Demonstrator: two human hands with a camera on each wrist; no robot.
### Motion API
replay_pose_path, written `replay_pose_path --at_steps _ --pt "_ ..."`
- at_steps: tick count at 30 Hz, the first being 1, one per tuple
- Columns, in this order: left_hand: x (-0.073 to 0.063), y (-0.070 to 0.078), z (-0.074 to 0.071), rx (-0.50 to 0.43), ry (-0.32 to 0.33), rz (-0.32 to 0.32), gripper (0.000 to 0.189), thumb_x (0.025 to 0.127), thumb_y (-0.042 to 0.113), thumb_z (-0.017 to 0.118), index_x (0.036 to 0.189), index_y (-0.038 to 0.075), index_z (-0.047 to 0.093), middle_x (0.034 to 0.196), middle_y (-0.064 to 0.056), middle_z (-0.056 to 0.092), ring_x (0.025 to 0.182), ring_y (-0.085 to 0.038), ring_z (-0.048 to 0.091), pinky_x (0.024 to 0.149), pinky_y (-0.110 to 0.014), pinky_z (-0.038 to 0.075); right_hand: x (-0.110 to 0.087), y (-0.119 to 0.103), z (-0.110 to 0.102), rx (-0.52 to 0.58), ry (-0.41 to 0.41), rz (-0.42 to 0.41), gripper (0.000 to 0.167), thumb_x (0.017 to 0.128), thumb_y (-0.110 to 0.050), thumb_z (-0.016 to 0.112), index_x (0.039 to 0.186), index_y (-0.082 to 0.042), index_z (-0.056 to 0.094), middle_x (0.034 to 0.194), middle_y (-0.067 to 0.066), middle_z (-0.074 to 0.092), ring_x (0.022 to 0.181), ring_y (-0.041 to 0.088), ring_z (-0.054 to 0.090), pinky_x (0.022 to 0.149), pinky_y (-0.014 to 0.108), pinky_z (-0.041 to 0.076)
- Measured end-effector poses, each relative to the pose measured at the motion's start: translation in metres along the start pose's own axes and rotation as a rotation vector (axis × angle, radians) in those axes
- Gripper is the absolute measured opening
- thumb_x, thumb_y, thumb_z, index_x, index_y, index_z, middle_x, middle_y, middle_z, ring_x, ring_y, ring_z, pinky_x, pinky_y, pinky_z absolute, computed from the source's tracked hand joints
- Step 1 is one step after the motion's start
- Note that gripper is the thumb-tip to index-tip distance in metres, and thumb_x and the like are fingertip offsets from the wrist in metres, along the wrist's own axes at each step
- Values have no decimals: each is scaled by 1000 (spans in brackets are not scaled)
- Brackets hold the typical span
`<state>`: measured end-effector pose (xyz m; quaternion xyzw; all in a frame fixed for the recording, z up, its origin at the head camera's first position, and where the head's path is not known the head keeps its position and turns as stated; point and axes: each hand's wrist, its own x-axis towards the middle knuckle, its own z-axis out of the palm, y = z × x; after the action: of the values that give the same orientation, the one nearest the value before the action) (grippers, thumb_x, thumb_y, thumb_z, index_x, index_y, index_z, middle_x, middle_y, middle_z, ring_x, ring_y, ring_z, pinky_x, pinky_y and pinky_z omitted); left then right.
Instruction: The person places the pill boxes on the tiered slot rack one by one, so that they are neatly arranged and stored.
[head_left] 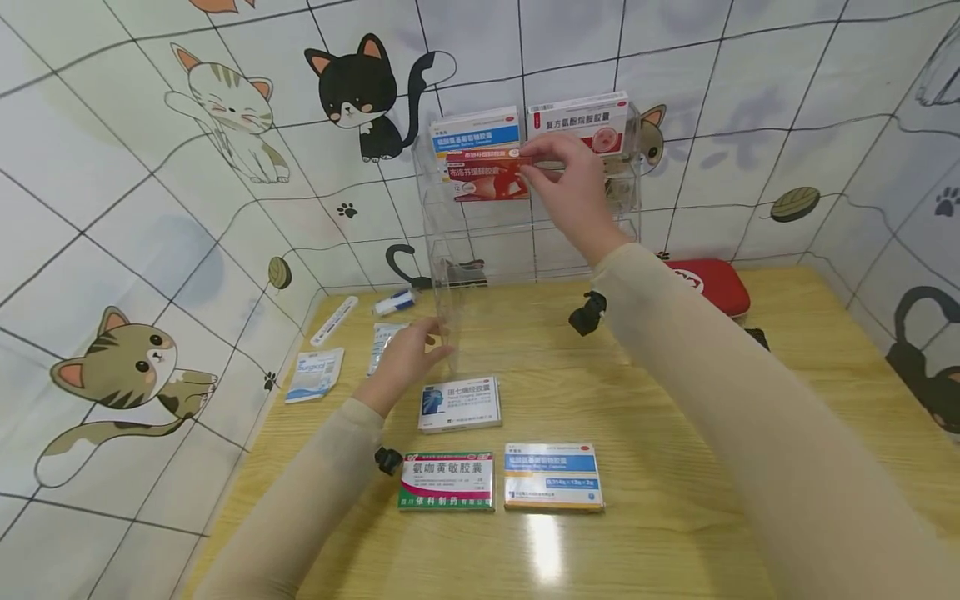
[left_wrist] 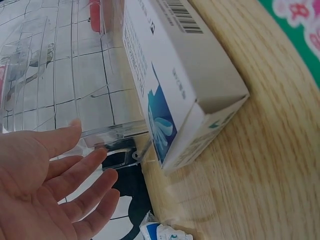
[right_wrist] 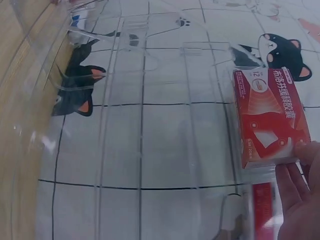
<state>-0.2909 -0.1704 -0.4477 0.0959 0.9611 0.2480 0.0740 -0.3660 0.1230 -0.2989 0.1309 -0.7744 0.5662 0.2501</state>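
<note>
My right hand [head_left: 576,187] pinches the right end of a red medicine box [head_left: 487,182] between thumb and fingers. The box is at the upper level of a clear acrylic rack [head_left: 442,275], in front of a blue-and-white medicine box [head_left: 480,127]. To its right on the rack is a white-and-red medicine box [head_left: 581,112]. My left hand [head_left: 405,358] is at the rack's lower left side, fingers loosely extended; in the left wrist view the thumb tip is close to the clear edge, and whether it touches cannot be told. Just below that hand lies a white medicine box [head_left: 461,404].
Nearer on the wooden table [head_left: 645,533] lie a green-and-pink medicine box [head_left: 447,482] and another blue-and-white box [head_left: 553,477]. Packets [head_left: 315,375], a white strip [head_left: 334,321] and a small tube [head_left: 394,302] are at left. A red case [head_left: 716,285] stands behind my right arm, by the tiled wall.
</note>
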Motion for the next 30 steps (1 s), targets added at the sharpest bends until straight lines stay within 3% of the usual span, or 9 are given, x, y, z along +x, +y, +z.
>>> replay_pose_path --at_steps 8,13,18,23,30 --pt "-1 1 -1 16 1 17 58 101 30 69 153 12 48 144 -11 61 128 -30 63 106 -51 54 2 25 26 -21 -61 17 20 97 -16 72 117 -15 74 130 -3 64 116 9 64 101 24 56" --pt "-1 2 -1 26 0 12 59 101 33 68 153 13 47 144 -10 61 129 -29 62 107 -49 53 -2 36 30 -42 -78 7 21 98 -16 73 119 -14 74 136 -3 63 116 9 65 100 25 57" --pt "-2 2 -1 29 8 4 59 101 34 68 153 12 47 144 -9 62 129 -29 63 106 -49 54 -13 39 28 -6 -69 -20 25 97 -18 74 121 -11 73 142 -1 58 128 10 57 108 22 51" --pt "-1 -2 1 13 8 11 58 101 30 68 152 12 48 143 -11 62 128 -31 63 106 -50 54 -56 42 19 -12 -51 -69 20 96 -12 74 115 -6 73 137 3 61 134 11 53 114 25 47" --pt "1 -4 2 10 24 3 58 101 29 70 153 14 48 142 -8 62 128 -29 62 106 -49 54 -135 56 -11 -121 -209 -134 22 93 -5 77 114 -12 74 132 1 66 128 19 59 109 42 53"
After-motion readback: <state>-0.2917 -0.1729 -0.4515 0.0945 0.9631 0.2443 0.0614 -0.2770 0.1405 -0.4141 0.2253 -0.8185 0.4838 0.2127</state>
